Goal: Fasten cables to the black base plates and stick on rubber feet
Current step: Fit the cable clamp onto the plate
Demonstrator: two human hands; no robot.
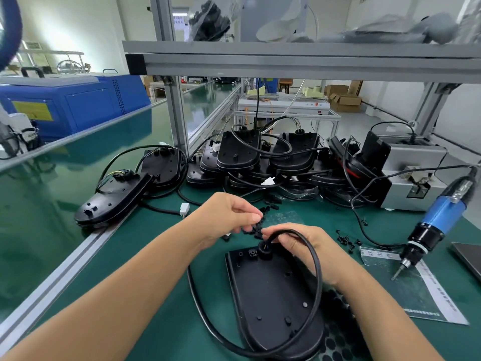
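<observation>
My right hand pinches the round black cable grommet at the flat black plastic base plate's far edge; left hand pinches a small black clip just above-left.
</observation>
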